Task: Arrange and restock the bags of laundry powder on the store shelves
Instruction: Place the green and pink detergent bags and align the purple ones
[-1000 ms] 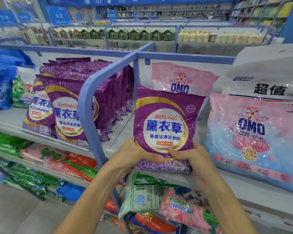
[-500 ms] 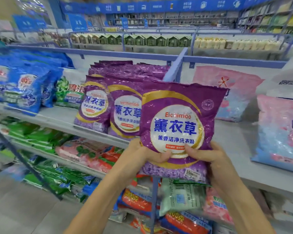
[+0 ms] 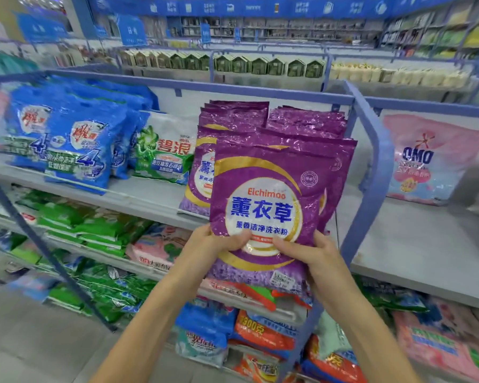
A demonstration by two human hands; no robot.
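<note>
The top shelf (image 3: 150, 194) is seen running across the scene, split on the right by a blue divider rail (image 3: 371, 161). Blue bags (image 3: 75, 150) are stood on its left part, a green-and-white bag (image 3: 166, 153) is set just beside them, and a pink bag (image 3: 426, 161) is propped beyond the rail on the right. Between the green-and-white bag and the rail, purple laundry powder bags (image 3: 302, 123) are packed upright in two rows that reach close to the shelf's near edge. One more purple bag, the held bag (image 3: 266, 189), is kept upright in front of these rows; whether it touches them cannot be told. It is gripped low down by both hands: the left hand (image 3: 213, 241) and the right hand (image 3: 315, 258) are each clamped on it with the thumb pressed on the front face and the fingers hidden behind. A price sticker (image 3: 282, 280) is seen near its lower right corner. Little room seems to be left at the front, so a bag set there could be tipped off the edge by the leaning rows, or the glossy film could be let slip or snagged on the rail.
</note>
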